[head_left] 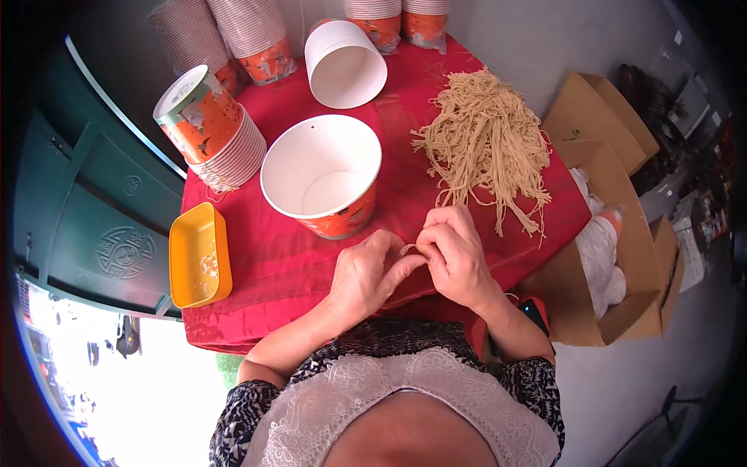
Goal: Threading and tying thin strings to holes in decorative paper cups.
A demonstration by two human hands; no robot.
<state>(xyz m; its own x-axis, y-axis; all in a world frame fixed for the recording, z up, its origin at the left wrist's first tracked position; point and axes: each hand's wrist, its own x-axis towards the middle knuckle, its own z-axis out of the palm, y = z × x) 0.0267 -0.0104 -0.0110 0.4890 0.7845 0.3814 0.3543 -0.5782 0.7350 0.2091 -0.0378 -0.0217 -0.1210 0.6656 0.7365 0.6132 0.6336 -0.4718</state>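
Above the near edge of the red-covered table, my left hand and my right hand meet, fingertips almost touching. Both are closed in a pinch. A short bit of tan string shows between them; its remainder is hidden by my fingers. Just beyond stands a large paper bucket, white inside and orange outside, with its mouth facing up and a small hole near the far rim. To the right of it lies a loose heap of tan strings.
A yellow plastic tub with small scraps sits at the left edge of the red cloth. Behind it leans a stack of nested buckets. Another bucket lies tipped at the back. An open cardboard box adjoins the table's right side.
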